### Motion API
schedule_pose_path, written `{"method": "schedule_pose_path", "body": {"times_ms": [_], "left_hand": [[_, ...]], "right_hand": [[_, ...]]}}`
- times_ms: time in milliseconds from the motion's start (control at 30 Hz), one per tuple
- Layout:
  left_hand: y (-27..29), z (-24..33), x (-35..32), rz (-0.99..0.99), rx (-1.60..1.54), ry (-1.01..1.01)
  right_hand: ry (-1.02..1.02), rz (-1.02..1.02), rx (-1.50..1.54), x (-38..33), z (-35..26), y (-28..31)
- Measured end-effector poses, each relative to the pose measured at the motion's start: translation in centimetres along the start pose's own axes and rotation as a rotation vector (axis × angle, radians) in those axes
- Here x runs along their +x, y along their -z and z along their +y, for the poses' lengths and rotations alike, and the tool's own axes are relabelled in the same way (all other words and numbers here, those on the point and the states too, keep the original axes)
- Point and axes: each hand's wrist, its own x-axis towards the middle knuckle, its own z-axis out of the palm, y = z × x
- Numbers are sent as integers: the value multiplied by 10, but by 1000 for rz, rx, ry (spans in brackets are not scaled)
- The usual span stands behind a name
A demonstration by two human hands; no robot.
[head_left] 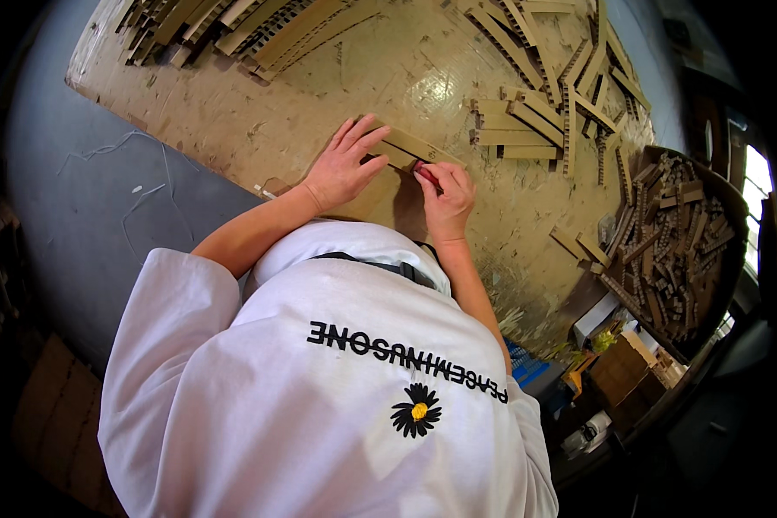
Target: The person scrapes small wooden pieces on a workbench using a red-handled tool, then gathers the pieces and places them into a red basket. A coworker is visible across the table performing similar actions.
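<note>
My left hand (345, 171) lies with fingers spread on the left end of a narrow brown cardboard strip (413, 147). The strip slants down to the right across the worn tabletop (319, 95), close to my body. In my closed right hand (450, 200) is a small red tool (426, 173), pinched at the strip's near edge. Its tip is too small and covered to make out, so its exact kind does not show. Below the strip, between my hands, a flat brown piece (375, 200) lies on the table.
Bundled corrugated cardboard strips (259, 34) stand at the back left. Loose cardboard strips (535, 125) are heaped at the back right. A round bin (665, 250) full of cardboard offcuts stands beyond the table's right edge. Left of the table, white string (128, 220) lies on the grey floor.
</note>
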Motion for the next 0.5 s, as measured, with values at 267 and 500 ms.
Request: {"method": "schedule_pose_path", "body": {"times_ms": [267,500], "left_hand": [[-1,3,1,12,86,27],[15,5,46,-273,159,24]], "right_hand": [[26,10,-29,1,4,-1],[23,14,-74,-2,6,-4]]}}
